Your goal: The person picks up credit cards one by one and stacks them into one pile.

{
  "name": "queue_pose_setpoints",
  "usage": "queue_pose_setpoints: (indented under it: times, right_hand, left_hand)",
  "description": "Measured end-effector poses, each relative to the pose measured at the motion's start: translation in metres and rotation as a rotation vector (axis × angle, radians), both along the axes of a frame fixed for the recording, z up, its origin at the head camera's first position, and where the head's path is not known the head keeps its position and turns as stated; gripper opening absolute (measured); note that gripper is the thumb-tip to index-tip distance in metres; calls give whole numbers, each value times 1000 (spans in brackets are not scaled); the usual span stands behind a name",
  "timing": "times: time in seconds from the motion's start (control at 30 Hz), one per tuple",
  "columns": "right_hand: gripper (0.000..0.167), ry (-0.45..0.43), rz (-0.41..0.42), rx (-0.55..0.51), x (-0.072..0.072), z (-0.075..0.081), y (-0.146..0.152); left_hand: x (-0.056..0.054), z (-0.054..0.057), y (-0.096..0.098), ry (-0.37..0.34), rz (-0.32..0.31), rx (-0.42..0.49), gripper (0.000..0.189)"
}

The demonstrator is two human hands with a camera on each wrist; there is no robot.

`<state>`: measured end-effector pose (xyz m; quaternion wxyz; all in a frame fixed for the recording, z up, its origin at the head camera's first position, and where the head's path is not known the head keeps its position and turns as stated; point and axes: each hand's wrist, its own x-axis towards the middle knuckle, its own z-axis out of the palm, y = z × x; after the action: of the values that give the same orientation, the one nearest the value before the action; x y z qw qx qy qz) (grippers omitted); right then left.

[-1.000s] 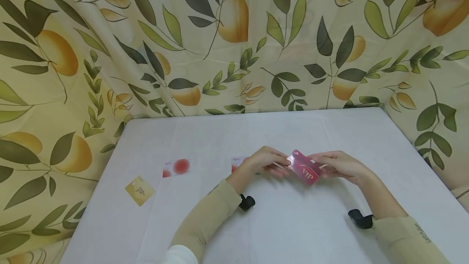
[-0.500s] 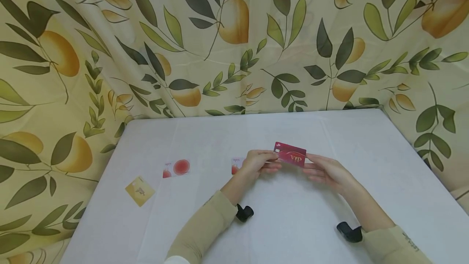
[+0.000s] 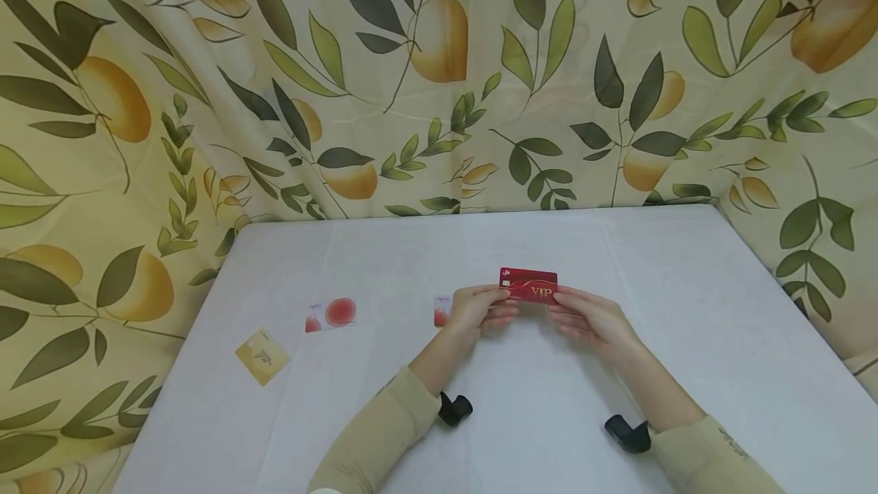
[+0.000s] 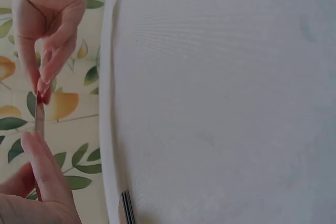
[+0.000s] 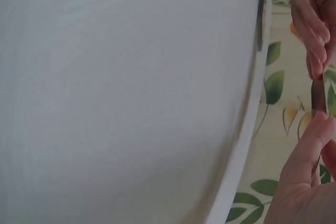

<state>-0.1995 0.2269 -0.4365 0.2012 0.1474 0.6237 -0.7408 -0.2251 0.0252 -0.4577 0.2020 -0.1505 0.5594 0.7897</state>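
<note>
A red card with gold "VIP" lettering is held up over the white table, its face toward the head camera. My left hand pinches its left end, thumb on the front. At the opposite end, my right hand pinches the card the same way. Both wrist views show the card nearly edge-on, as a thin strip stretched between the fingertips of the two hands. Behind my left hand, a white card with red print lies partly hidden on the table.
Farther left on the white table lie another white card with a red circle and a gold card turned at an angle. A fruit-and-leaf patterned curtain stands behind the table's far edge.
Both hands have moved left with the VIP card between them. The card has turned from a steep slant to nearly level. The cards on the table stay where they were.
</note>
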Motion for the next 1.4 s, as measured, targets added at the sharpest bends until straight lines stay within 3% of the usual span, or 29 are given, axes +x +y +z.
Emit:
queue_pose_setpoints:
  times: [0.4, 0.67, 0.93, 1.4]
  right_hand:
    - [63, -49, -11, 69, -8, -2, -29]
    - [56, -71, -8, 94, -11, -8, -51]
    - [49, -88, 10, 124, -10, -14, -74]
    - [45, -110, 34, 148, -10, -18, -95]
  left_hand:
    - [6, -2, -24, -24, 69, -16, 28]
    - [11, -8, -45, -25, 91, -29, 44]
    - [17, -12, -68, -23, 117, -59, 47]
    - [26, -12, -84, -29, 88, -166, 50]
